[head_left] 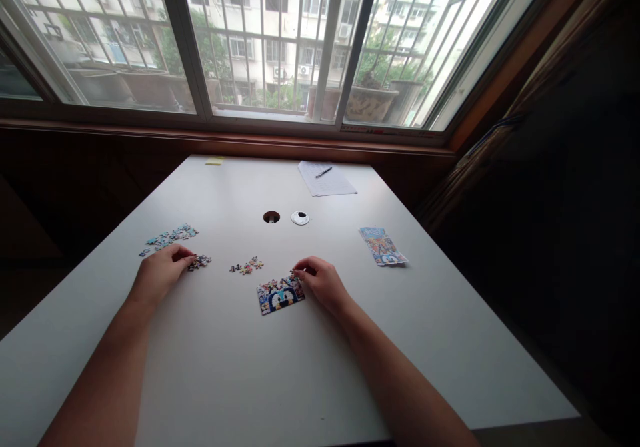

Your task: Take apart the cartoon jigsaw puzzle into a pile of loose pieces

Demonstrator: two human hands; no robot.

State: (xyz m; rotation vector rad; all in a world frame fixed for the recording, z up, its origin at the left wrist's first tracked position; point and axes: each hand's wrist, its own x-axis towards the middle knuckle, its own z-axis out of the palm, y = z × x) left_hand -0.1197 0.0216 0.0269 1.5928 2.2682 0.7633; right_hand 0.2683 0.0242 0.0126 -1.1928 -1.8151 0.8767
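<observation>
A partly assembled jigsaw puzzle (281,297) with a blue cartoon face lies on the white table. At its upper right corner is my right hand (320,280), thumb and finger pinched on a small puzzle piece (294,273). Further left, my left hand (163,270) has its fingertips together at the edge of a small pile of dark puzzle pieces (201,262); whether a piece is between them is too small to see. Between the hands lies another loose group of pieces (247,265). Light blue pieces (173,235) spread just beyond my left hand.
On the right lies a printed picture sheet (383,245). Toward the window are a paper (333,183) with a pen (324,173) and yellow sticky notes (215,161). A round cable hole (271,217) sits beside its loose cover (300,218) on the table (240,373).
</observation>
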